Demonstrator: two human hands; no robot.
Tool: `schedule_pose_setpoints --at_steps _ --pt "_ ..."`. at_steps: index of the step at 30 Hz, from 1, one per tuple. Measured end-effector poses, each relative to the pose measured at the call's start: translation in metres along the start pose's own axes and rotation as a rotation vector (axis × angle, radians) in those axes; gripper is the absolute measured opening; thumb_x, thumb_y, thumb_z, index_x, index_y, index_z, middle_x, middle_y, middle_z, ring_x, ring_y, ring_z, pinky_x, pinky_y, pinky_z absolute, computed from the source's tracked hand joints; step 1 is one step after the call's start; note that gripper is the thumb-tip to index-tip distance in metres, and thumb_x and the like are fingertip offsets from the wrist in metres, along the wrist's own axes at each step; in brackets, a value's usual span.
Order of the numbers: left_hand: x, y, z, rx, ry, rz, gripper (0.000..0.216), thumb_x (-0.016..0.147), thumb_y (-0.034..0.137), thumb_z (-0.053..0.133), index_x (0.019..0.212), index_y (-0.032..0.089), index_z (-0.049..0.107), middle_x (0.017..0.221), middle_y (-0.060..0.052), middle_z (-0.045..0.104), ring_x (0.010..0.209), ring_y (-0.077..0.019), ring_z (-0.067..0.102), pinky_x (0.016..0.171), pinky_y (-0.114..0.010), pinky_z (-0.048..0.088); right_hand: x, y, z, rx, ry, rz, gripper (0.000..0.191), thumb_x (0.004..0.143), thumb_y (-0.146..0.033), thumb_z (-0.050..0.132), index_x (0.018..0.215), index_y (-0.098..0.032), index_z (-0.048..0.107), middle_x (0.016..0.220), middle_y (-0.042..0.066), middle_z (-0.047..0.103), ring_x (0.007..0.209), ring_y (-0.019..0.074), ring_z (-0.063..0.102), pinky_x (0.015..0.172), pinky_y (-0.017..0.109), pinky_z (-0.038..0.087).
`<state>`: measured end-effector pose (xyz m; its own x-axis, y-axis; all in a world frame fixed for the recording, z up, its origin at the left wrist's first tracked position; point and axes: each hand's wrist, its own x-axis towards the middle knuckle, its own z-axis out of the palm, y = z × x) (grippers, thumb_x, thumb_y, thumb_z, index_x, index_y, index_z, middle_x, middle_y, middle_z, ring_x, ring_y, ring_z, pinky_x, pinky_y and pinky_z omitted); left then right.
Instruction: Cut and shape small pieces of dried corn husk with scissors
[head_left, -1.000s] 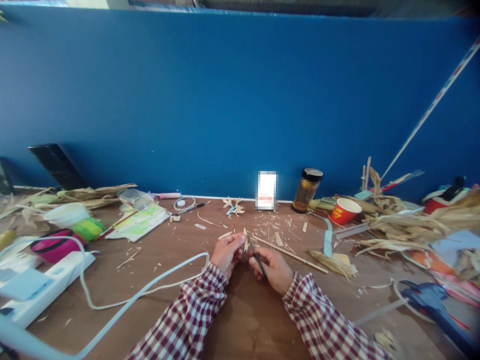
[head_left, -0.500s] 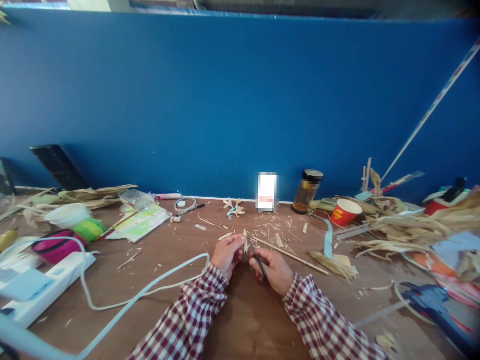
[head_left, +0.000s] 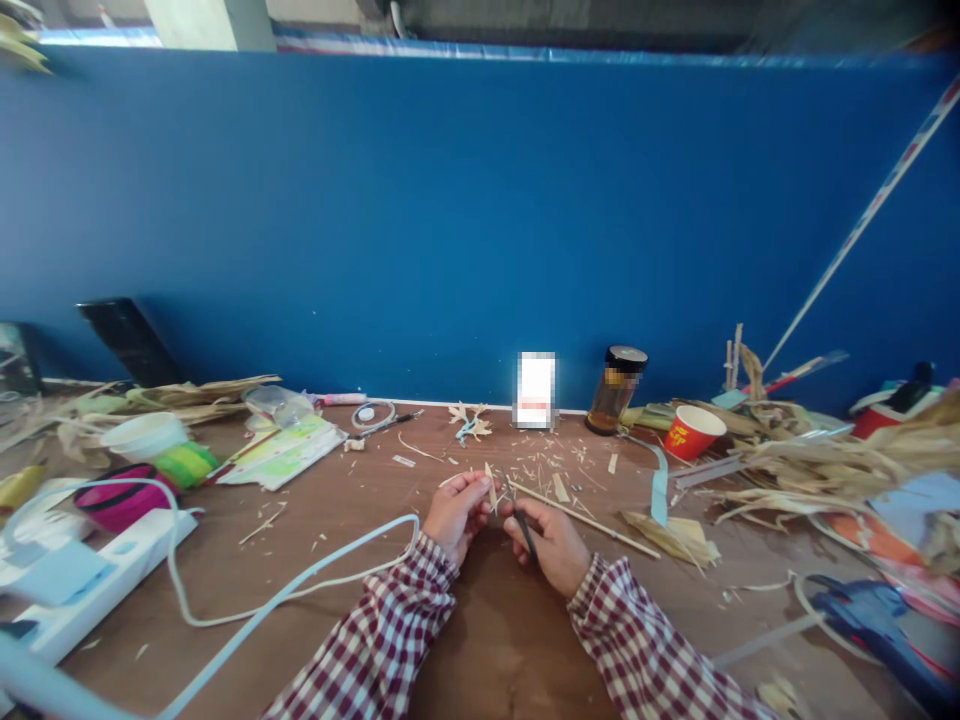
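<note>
- At the far left, a white power strip point(head_left: 150, 545) lies on the table point(head_left: 315, 620).
- The left hand point(head_left: 455, 515) has its thumb and fingers pressed together on a pale strip point(head_left: 490, 486).
- This strip is at the middle, between both hands.
- The right hand point(head_left: 556, 545) is closed around a dark scissors-like tool point(head_left: 526, 532), its tip near the strip.
- Further right stands a red cup point(head_left: 694, 437).

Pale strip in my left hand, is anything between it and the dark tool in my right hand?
Nothing visible stands between the pale strip in your left hand and the dark tool in your right hand; whether they touch is too small to tell.
</note>
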<state>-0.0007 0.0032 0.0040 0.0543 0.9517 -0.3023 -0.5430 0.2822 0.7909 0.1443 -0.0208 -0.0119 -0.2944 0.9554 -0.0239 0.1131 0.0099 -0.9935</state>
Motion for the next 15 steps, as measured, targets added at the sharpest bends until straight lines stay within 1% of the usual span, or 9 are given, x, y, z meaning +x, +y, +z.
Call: schedule_pose_setpoints --at_steps 2,4,7,9,12,15 --pt "0.0007 0.0009 -0.0007 -0.029 -0.012 0.009 0.012 0.068 0.015 0.068 0.076 0.011 0.061 0.074 -0.006 0.067 0.048 -0.0057 0.057 0.041 -0.013 0.045 -0.0001 -0.0003 0.0001 0.010 -0.011 -0.009 0.033 0.074 -0.043 0.055 0.093 -0.015 0.055 0.053 -0.005 0.049 0.046 0.0087 0.048 0.047 0.021 0.042" --pt "0.0016 0.0017 -0.0016 -0.076 -0.008 0.018 0.007 0.072 0.014 0.064 0.077 0.010 0.060 0.074 -0.008 0.067 0.056 -0.0090 0.061 0.048 -0.015 0.050 -0.0002 -0.0004 0.0003 0.022 -0.009 -0.009 0.032 0.075 -0.042 0.054 0.093 -0.015 0.055 0.053 -0.005 0.049 0.046 0.0086 0.048 0.048 0.022 0.042" --pt "0.0031 0.0021 -0.0026 -0.131 0.028 0.034 0.008 0.077 0.017 0.058 0.078 0.010 0.060 0.076 -0.009 0.067 0.062 -0.0110 0.063 0.053 -0.018 0.052 -0.0004 -0.0010 0.0009 0.048 0.000 0.004 0.032 0.073 -0.042 0.055 0.092 -0.016 0.055 0.053 -0.005 0.049 0.046 0.0085 0.048 0.047 0.021 0.042" --pt "0.0038 0.0014 -0.0027 -0.142 0.041 0.064 0.005 0.076 0.012 0.059 0.080 0.009 0.061 0.076 -0.009 0.067 0.064 -0.0110 0.063 0.054 -0.018 0.052 -0.0007 -0.0012 0.0014 0.059 -0.001 0.003 0.033 0.072 -0.041 0.057 0.092 -0.015 0.055 0.054 -0.005 0.049 0.047 0.0084 0.048 0.047 0.021 0.042" --pt "0.0049 -0.0009 -0.0026 -0.140 0.026 0.132 0.014 0.069 0.002 0.063 0.081 0.010 0.061 0.080 -0.008 0.068 0.066 -0.0100 0.063 0.057 -0.017 0.052 -0.0010 -0.0001 0.0016 0.055 -0.003 0.000 0.033 0.073 -0.040 0.057 0.093 -0.015 0.055 0.054 -0.005 0.049 0.048 0.0082 0.048 0.047 0.021 0.042" --pt "0.0066 -0.0029 -0.0027 -0.148 0.038 0.197 0.022 0.066 -0.001 0.065 0.085 0.011 0.062 0.085 -0.006 0.067 0.064 -0.0084 0.062 0.056 -0.016 0.051 -0.0001 0.0039 0.0014 0.048 -0.010 -0.005 0.032 0.074 -0.041 0.055 0.093 -0.016 0.055 0.056 -0.005 0.048 0.048 0.0084 0.048 0.047 0.021 0.042"
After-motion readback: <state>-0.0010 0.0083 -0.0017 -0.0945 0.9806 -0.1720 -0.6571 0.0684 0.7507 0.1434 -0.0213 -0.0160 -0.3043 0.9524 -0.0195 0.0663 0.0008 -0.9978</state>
